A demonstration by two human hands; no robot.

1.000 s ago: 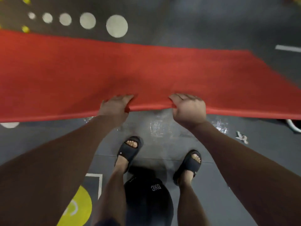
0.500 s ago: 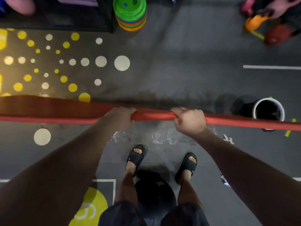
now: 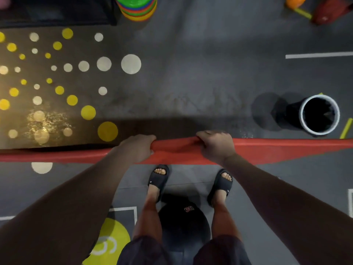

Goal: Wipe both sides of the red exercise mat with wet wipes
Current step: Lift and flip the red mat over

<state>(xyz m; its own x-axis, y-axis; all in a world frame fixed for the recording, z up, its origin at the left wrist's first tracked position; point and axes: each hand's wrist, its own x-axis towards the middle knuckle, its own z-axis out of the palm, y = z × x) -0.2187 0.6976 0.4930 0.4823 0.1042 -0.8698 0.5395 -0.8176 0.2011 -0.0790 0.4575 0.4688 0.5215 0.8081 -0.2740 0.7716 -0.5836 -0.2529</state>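
1. The left hand [image 3: 136, 149] and right hand [image 3: 216, 146] each grip the upper edge of the red mat [image 3: 267, 150], fingers curled over it.
2. The mat stretches sideways past both hands, held up above the grey floor [image 3: 191, 73].
3. A black bin [image 3: 319, 114] stands beyond it on the right.

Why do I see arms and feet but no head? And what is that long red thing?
There is no machine here. A person wears a camera on their head, so the picture looks down at their own arms and feet. The left hand and the right hand each grip the edge of a red exercise mat, held up off the grey dotted floor. Down there are a black bin with a white rim, a stack of coloured discs, and, between the legs, a black ball marked 3KG.
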